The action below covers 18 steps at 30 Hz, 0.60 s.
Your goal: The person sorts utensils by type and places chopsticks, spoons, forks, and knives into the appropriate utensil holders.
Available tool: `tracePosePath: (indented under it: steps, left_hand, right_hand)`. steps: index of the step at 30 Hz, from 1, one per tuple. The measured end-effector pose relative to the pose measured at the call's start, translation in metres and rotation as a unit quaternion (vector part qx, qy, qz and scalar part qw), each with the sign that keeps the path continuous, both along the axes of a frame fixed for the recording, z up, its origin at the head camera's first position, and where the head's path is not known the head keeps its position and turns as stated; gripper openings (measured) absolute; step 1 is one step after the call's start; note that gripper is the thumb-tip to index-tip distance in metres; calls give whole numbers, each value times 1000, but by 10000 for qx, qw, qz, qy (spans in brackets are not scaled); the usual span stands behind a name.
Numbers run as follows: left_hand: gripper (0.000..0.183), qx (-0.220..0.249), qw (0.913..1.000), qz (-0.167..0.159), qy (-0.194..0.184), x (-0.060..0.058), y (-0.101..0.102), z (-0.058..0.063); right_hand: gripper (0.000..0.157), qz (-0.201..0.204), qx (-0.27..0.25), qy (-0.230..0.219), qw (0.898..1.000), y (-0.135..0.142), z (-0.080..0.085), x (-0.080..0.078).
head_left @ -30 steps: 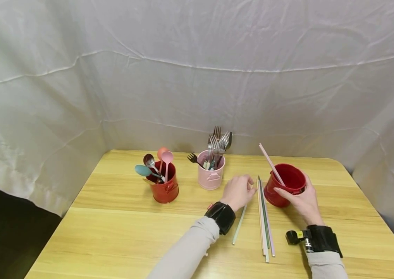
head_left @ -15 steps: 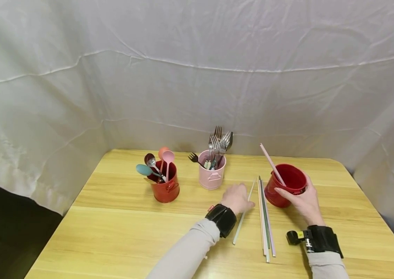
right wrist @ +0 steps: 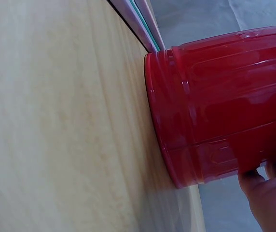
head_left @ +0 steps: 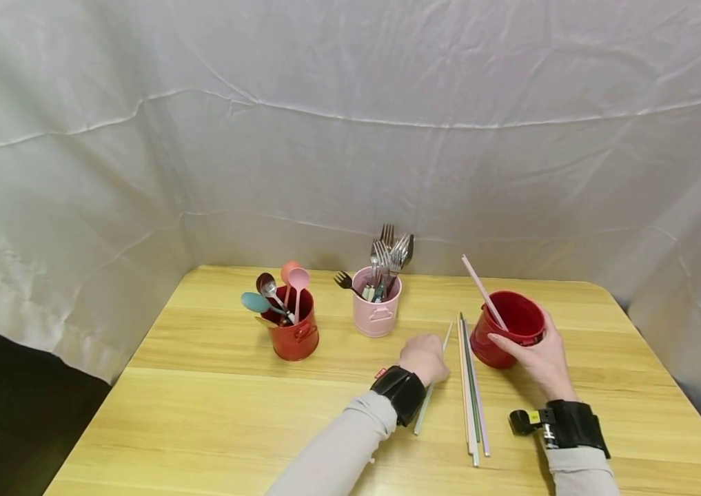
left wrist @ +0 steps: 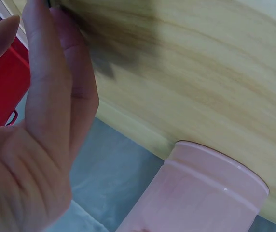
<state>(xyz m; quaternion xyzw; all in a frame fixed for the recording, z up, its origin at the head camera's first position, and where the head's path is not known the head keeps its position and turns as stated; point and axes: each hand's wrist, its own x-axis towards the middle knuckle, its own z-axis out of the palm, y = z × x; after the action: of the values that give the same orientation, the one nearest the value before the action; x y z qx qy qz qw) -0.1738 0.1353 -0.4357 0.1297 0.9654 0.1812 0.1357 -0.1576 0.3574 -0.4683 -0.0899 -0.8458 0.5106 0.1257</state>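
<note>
My left hand [head_left: 424,359] is low over a pale green chopstick [head_left: 422,412] on the table. In the left wrist view its fingers [left wrist: 48,82] reach out fairly straight, the thumb apart from them; the fingertips run out of frame. With my right hand [head_left: 539,358] I grip a red bucket [head_left: 490,348] at its rim, thumb in front. The bucket stands on the table, seen side-on in the right wrist view. One pink chopstick [head_left: 479,286] leans out of it. Between the hands, several chopsticks [head_left: 474,406] in pastel colours and dark green lie side by side.
A pink bucket [head_left: 373,321] of forks and other cutlery stands behind my left hand. Further left is another red bucket [head_left: 295,343] with several spoons. A grey-white cloth [head_left: 350,172] hangs behind the wooden table [head_left: 214,413].
My left hand has come down and slightly toward me along the pale green chopstick, uncovering its far end. My right hand and the red bucket have stayed put.
</note>
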Motion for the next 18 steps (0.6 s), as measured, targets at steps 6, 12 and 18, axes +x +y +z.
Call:
tracePosePath:
  steps: [6,12,18]
  left_hand:
    - [16,-224,9997,-3,55,-2,3,-4]
    - [14,-205,9998,76,37,-4,3,-7]
    - [21,-52,9997,222,-112,-7,1,-10]
  right_hand:
    - [93,9,12,-14,10000,1,-1,-1]
    - [93,-6,-15,-41,10000,1,-2,-2]
    - [93,8,-31,-3,10000,2,-3,-2]
